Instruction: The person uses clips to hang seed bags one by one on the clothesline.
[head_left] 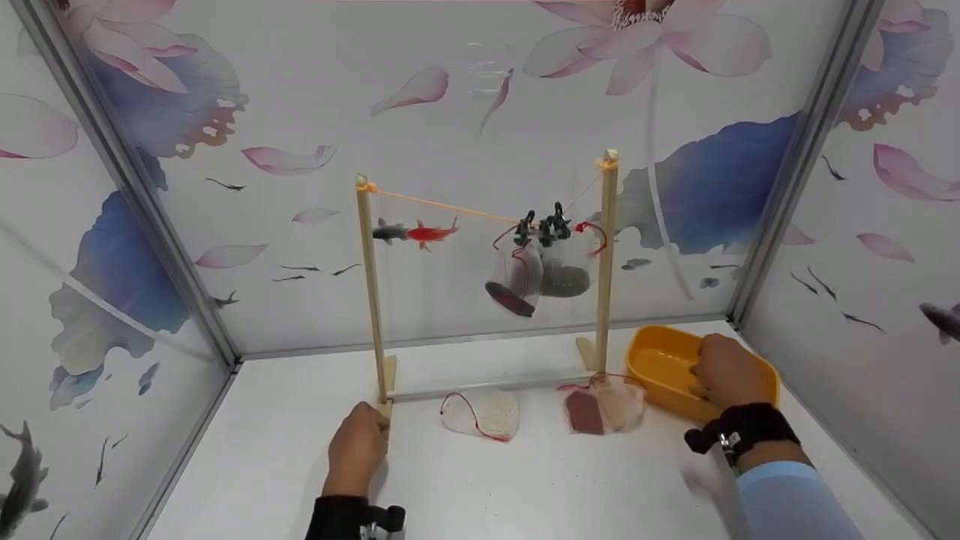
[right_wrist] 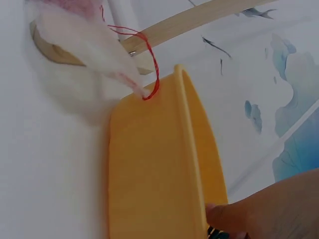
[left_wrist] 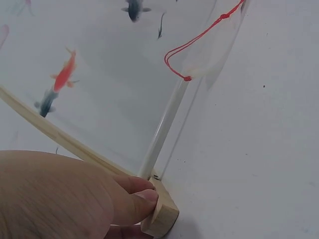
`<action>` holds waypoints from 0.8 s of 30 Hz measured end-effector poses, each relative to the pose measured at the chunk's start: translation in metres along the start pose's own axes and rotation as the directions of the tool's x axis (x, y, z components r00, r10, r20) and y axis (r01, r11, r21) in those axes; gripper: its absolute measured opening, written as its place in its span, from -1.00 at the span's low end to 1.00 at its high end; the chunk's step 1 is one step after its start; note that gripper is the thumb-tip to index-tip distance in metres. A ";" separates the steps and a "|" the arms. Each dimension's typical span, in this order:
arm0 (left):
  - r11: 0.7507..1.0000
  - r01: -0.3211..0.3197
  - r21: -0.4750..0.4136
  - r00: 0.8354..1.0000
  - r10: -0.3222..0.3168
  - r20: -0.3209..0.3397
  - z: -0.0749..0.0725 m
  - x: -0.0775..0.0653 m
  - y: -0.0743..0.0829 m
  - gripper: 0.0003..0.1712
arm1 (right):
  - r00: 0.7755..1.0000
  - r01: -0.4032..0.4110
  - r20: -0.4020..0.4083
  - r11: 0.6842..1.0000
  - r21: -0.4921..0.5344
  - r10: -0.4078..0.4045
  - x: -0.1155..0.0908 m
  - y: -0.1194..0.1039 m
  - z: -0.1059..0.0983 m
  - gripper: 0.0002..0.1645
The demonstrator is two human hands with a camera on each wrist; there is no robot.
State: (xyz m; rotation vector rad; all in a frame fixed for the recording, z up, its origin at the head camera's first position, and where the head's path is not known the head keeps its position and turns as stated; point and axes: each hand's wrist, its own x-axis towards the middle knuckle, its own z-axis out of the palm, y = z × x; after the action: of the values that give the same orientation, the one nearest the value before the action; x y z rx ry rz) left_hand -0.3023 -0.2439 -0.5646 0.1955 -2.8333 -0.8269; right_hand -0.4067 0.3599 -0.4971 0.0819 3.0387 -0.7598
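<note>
My left hand [head_left: 356, 450] grips the wooden foot [left_wrist: 163, 214] at the near left of a stand, thumb and fingers pinching it beside the white crossbar [left_wrist: 167, 124]. An orange string [head_left: 442, 204] runs between the stand's two wooden posts [head_left: 369, 292]. From it hang two mesh drawstring bags, one with dark red contents [head_left: 510, 298] and one greenish [head_left: 566, 280], by dark clips [head_left: 553, 227]. My right hand [head_left: 727, 371] reaches into the yellow basin [head_left: 651, 375]. Beneath its fingers shows a small dark and green item [right_wrist: 217, 233]; I cannot tell whether they hold it.
On the white table in front of the stand lie a pale mesh bag [head_left: 491, 416] with a red cord and, further right, a pouch [head_left: 585, 412] with red and tan contents, close to the basin. Floral-printed panels [head_left: 300, 97] enclose the back and both sides.
</note>
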 end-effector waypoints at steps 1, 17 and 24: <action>1.000 0.000 0.002 1.000 0.000 -0.003 0.000 0.000 0.000 -0.86 | 1.000 -0.004 -0.006 1.000 0.023 0.004 0.001 -0.003 0.000 -0.46; 1.000 0.000 0.006 0.999 0.000 -0.035 -0.008 -0.002 0.024 -0.78 | 0.982 0.181 -0.153 0.739 0.648 -0.107 -0.032 -0.106 0.025 -0.44; 0.975 -0.135 -0.174 0.989 0.144 0.041 -0.031 -0.014 0.072 -0.70 | 0.948 0.296 -0.131 0.654 0.696 -0.291 -0.052 -0.157 0.057 -0.62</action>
State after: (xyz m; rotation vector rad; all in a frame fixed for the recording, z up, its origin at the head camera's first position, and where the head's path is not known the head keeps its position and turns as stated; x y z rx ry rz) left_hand -0.2878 -0.1972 -0.5023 -0.0500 -2.7665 -1.0514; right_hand -0.3637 0.1921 -0.4721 -0.4226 2.5727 -1.9231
